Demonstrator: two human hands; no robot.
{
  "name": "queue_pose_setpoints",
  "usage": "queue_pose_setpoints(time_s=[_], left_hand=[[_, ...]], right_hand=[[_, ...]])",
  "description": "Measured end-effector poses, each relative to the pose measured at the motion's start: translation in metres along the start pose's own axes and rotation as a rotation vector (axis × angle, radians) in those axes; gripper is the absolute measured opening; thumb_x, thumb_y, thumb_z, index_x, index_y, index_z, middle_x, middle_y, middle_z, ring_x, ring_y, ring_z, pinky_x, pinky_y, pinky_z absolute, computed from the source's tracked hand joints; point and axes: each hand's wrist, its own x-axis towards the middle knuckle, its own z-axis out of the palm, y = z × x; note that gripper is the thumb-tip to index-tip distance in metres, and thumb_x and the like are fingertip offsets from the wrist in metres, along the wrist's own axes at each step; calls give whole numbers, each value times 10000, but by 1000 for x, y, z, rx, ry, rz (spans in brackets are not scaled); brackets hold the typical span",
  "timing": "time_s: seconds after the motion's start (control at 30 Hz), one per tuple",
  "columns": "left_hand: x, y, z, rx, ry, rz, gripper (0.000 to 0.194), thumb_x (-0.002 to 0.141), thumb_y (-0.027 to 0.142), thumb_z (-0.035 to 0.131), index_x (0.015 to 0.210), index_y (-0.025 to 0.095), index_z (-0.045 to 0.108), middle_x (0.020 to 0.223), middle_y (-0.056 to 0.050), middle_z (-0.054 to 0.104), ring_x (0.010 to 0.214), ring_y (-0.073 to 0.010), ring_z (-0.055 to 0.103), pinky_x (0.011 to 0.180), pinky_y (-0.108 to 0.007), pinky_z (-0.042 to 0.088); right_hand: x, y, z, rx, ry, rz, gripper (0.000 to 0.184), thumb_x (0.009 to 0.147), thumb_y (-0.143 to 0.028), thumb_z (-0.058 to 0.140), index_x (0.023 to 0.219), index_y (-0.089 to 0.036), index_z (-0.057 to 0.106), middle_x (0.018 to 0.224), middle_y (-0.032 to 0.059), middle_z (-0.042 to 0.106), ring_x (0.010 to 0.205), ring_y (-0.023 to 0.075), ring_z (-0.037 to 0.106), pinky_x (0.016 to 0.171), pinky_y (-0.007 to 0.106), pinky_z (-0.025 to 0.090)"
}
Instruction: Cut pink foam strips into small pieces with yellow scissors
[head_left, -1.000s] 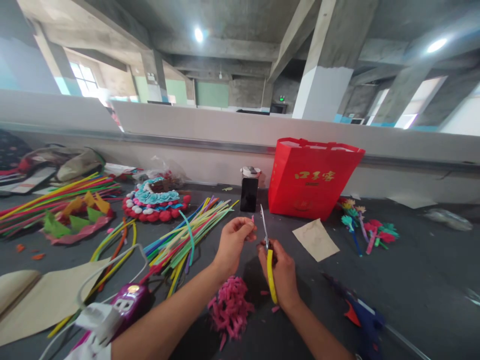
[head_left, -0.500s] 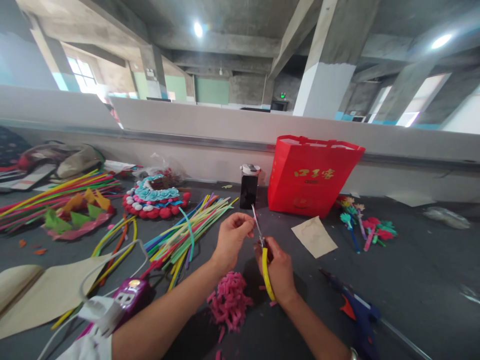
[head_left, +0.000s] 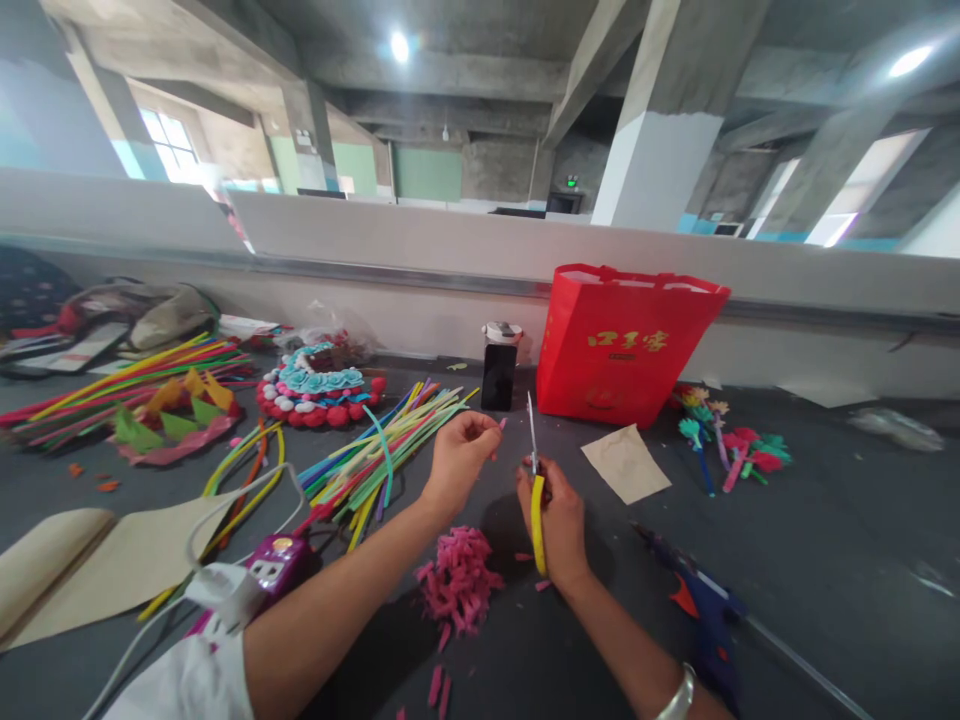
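My right hand [head_left: 556,518] is closed round the yellow handles of a pair of scissors [head_left: 538,520], whose blades point up and away. To its left, my left hand [head_left: 461,455] is closed in a pinch with a small pink piece [head_left: 502,424] at its fingertips. The piece looks like a bit of fuzzy pipe cleaner, apart from the blades. Below and between the hands lies a heap of short pink pipe cleaner pieces [head_left: 459,580] on the dark table. A few loose pink bits lie near the heap and under the scissors.
Long coloured pipe cleaners [head_left: 405,440] lie left of my hands, beside a purple power strip [head_left: 274,565] with cables. A phone [head_left: 498,378] leans at the back near a red bag [head_left: 626,350]. Brown paper [head_left: 626,464] and a glue gun [head_left: 705,615] lie to the right.
The scissors have moved slightly right and turned more upright, away from my left hand. My left hand has shifted a little, still pinching. The view has shifted slightly.
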Motion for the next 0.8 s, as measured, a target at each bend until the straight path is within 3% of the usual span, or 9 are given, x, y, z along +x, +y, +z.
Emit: queue_pose_setpoints(time_s=[0.1, 0.2, 0.37, 0.43, 0.5, 0.6, 0.7, 0.77, 0.8], left_hand=[[0, -10, -4, 237, -208, -35, 44, 651, 174, 590, 658, 168, 633, 545, 22, 566, 476, -107, 485, 491, -220, 339], [-7, -19, -6, 506, -404, 21, 77, 615, 117, 590, 613, 183, 628, 538, 11, 569, 495, -123, 486, 510, -232, 328], [-30, -10, -11, 690, -494, 91, 143, 576, 53, 620, 578, 196, 623, 610, -21, 568, 570, -157, 513, 619, -279, 384], [-44, 2, -17, 934, -597, 182, 112, 675, 124, 602, 721, 199, 671, 777, -71, 619, 712, -213, 583, 719, -327, 435], [-61, 13, -28, 1058, -667, 257, 209, 766, 236, 593, 954, 202, 678, 1005, -124, 631, 930, -280, 596, 867, -412, 432], [-86, 18, -47, 1122, -761, 259, 721, 712, 557, 664, 1348, 284, 462, 1438, -176, 388, 1290, -399, 378, 1012, -571, 317], [-101, 5, -63, 1153, -911, 224, 965, 645, 740, 597, 1459, 334, 271, 1524, -173, 260, 1370, -422, 252, 1039, -638, 241], [-101, -9, -67, 1182, -937, 238, 885, 707, 729, 544, 1449, 312, 305, 1509, -176, 292, 1373, -404, 260, 1051, -623, 238], [-98, -16, -68, 1199, -896, 259, 798, 761, 701, 503, 1428, 290, 351, 1488, -176, 327, 1367, -382, 284, 1058, -594, 253]], right_hand=[[1, 0, -1, 31, 70, -21, 330, 885, -442, 505, 1023, -170, 629, 895, 91, 720, 772, 204, 678, 703, 279, 492], [3, 1, -3, 47, 115, -13, 333, 885, -444, 502, 1017, -165, 628, 905, 92, 712, 762, 195, 673, 698, 278, 493], [7, 4, -5, 51, 146, 6, 341, 884, -446, 498, 1018, -160, 626, 871, 83, 707, 725, 181, 663, 688, 273, 494], [7, 4, -5, 55, 145, 11, 341, 886, -444, 495, 1021, -160, 627, 844, 74, 706, 701, 173, 660, 669, 264, 493], [7, 4, -5, 66, 145, 18, 340, 892, -442, 491, 1032, -162, 624, 835, 68, 706, 690, 167, 658, 651, 255, 492], [7, 5, -4, 88, 148, 26, 339, 891, -446, 495, 1038, -167, 621, 852, 68, 706, 696, 167, 663, 650, 255, 494], [7, 8, -3, 112, 154, 33, 351, 883, -461, 500, 1032, -167, 622, 850, 71, 707, 692, 173, 670, 641, 261, 499], [7, 11, -2, 124, 156, 36, 359, 877, -470, 505, 1027, -166, 623, 847, 74, 707, 685, 176, 671, 633, 265, 502], [7, 12, -2, 129, 155, 35, 361, 876, -472, 507, 1027, -166, 623, 847, 75, 707, 680, 176, 671, 628, 265, 503]])
